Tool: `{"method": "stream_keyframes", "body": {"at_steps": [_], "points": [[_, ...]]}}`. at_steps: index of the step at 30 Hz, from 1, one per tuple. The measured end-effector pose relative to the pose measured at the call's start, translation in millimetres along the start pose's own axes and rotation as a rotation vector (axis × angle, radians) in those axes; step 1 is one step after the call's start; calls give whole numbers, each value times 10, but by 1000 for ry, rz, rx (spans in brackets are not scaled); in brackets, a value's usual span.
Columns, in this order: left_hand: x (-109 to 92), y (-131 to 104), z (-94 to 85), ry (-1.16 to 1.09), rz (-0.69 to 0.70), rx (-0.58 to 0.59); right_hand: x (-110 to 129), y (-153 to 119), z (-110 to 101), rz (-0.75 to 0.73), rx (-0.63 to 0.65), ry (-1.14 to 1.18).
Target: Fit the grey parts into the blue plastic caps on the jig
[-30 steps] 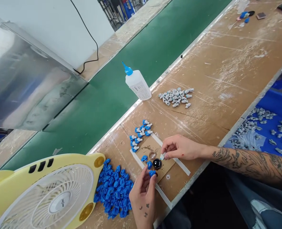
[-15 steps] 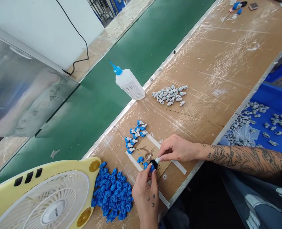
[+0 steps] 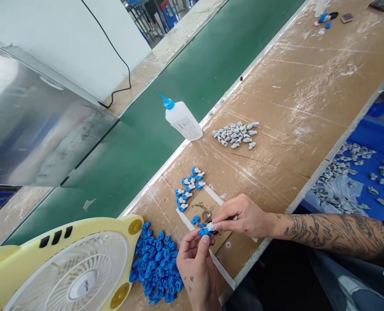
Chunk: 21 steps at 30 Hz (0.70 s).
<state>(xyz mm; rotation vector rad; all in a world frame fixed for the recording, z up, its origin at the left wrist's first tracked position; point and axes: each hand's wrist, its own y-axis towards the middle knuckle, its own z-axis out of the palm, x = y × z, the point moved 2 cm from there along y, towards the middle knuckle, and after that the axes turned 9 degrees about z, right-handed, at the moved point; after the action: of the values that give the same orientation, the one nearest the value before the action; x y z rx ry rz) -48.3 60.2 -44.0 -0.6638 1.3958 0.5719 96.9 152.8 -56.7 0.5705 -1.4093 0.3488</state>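
Note:
My left hand [image 3: 196, 263] pinches a small blue plastic part [image 3: 205, 231] between thumb and fingers. Against it, my right hand [image 3: 240, 216] holds a small grey part [image 3: 210, 226] in a pinch, and the two pieces touch. Just behind my fingertips, a dark round item is mostly hidden. A loose blue piece [image 3: 195, 220] lies on the taped cardboard sheet [image 3: 196, 204], near a small clear round dish [image 3: 206, 215]. Along the sheet's far edge sit several blue parts joined with grey ones [image 3: 189, 183].
A heap of blue parts [image 3: 158, 263] lies between my left hand and a yellow fan [image 3: 132, 255]. Farther off are a white bottle with a blue nozzle [image 3: 185, 123] and a pile of grey parts [image 3: 235, 134]. A blue bin [image 3: 370, 134] of grey parts stands at right.
My left hand has lifted the blue part off the dark round item and turned it. My right hand has brought the grey part against it. The camera view has shifted slightly.

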Motion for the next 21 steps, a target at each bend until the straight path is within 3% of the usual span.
{"method": "stream_keyframes", "body": {"at_steps": [3, 11, 16, 18, 21], "points": [[-21, -9, 46, -37, -15, 12, 28, -4, 38, -65, 2, -51], [-8, 60, -43, 105, 6, 108, 56, 115, 14, -94, 136, -198], [-32, 189, -59, 204, 64, 80, 55, 199, 3, -67, 169, -302], [-83, 282, -165, 310, 88, 5, 79, 257, -134, -96, 166, -406], [-144, 492, -421, 496, 82, -138, 151, 368, -577, -108, 33, -623]]}}
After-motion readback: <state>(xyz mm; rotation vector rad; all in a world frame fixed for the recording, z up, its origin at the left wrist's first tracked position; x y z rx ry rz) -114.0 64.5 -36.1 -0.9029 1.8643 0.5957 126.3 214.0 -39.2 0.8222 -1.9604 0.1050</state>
